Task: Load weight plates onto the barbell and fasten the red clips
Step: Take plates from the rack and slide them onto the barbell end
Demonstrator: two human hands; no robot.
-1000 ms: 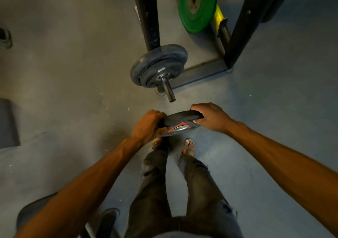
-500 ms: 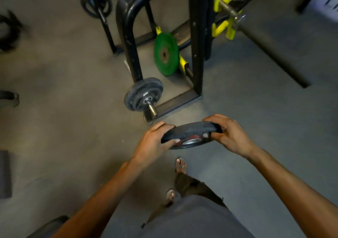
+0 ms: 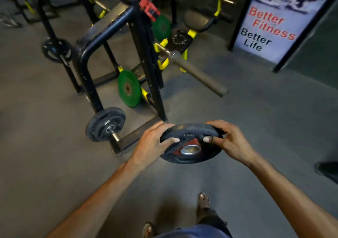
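Between both hands, the black weight plate [image 3: 190, 143], left fingers [image 3: 171, 140] and right fingers [image 3: 210, 139] clamped on its rim.

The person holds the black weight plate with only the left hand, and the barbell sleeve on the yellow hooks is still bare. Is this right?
Not quite. The head view shows both hands on the black weight plate: the left hand and the right hand grip opposite edges. The rest holds: the barbell sleeve on the yellow hooks is bare.

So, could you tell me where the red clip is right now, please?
In the head view, the red clip sits high on the black rack, upper centre, above the green plate and far from the held black plate.
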